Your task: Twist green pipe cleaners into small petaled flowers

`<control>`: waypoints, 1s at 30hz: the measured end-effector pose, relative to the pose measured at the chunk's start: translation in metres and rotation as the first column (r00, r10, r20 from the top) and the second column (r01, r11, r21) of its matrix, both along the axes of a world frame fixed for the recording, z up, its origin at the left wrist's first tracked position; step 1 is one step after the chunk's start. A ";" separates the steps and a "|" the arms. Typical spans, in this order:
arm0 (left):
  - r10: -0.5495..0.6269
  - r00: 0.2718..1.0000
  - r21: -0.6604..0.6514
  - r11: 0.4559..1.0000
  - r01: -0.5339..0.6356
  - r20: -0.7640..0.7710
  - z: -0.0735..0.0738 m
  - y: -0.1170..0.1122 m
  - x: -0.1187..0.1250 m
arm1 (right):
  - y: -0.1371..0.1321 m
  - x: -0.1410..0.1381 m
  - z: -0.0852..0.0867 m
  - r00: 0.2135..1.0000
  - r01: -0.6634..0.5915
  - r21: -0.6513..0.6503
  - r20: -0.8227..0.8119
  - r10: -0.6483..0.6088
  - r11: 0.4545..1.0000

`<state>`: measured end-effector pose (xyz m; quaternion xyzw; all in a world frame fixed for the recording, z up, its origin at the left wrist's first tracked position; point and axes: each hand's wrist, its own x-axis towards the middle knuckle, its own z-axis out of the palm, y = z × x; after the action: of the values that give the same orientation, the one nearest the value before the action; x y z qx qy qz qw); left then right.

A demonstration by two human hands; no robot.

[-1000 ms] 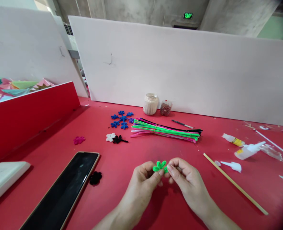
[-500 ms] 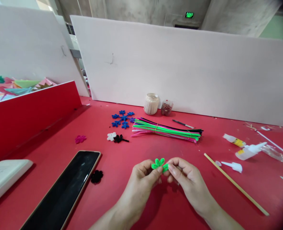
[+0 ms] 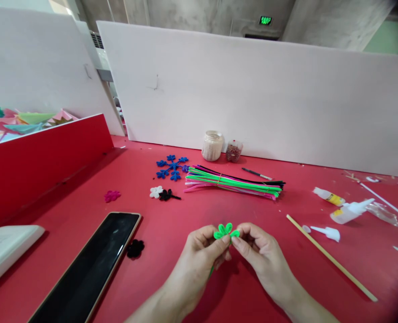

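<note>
Lower centre of frame: left hand & right hand both pinching green pipe-cleaner flower at fingertips, above red table; pipe-cleaner bundle centre; glue bottles right, labels unreadable; green sign top, illegible.

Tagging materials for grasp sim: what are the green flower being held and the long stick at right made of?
The green flower: fuzzy matte pile in bent loops, likely chenille stem with wire core, like the bundle of stems behind. The stick: pale tan, matte, straight; probably wood or bamboo.
</note>
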<state>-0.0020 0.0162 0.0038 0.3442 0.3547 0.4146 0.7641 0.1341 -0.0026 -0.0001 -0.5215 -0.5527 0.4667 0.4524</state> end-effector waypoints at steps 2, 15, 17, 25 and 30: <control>-0.006 1.000 0.004 1.000 0.006 -0.006 0.000 0.001 0.000 | 0.000 -0.001 0.000 1.000 -0.004 -0.002 -0.031 0.004 1.000; -0.028 0.997 0.046 0.998 0.032 -0.077 0.002 -0.003 -0.001 | -0.001 -0.004 -0.003 0.991 0.050 -0.003 -0.123 -0.050 0.999; -0.021 0.997 0.046 0.999 0.024 -0.078 0.002 -0.003 0.000 | -0.001 -0.004 -0.003 0.993 0.056 -0.002 -0.106 -0.056 0.998; 0.025 0.987 0.074 0.997 -0.014 -0.159 0.006 -0.001 0.000 | -0.001 -0.001 -0.003 0.986 0.045 -0.013 -0.161 -0.047 0.999; 0.002 0.980 0.125 0.992 0.024 -0.199 0.011 -0.001 0.000 | 0.000 0.005 -0.001 0.990 0.027 -0.008 -0.135 -0.028 1.000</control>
<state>-0.0017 0.0156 0.0147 0.4335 0.4004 0.3956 0.7038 0.1390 -0.0023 -0.0009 -0.4978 -0.5120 0.4964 0.4936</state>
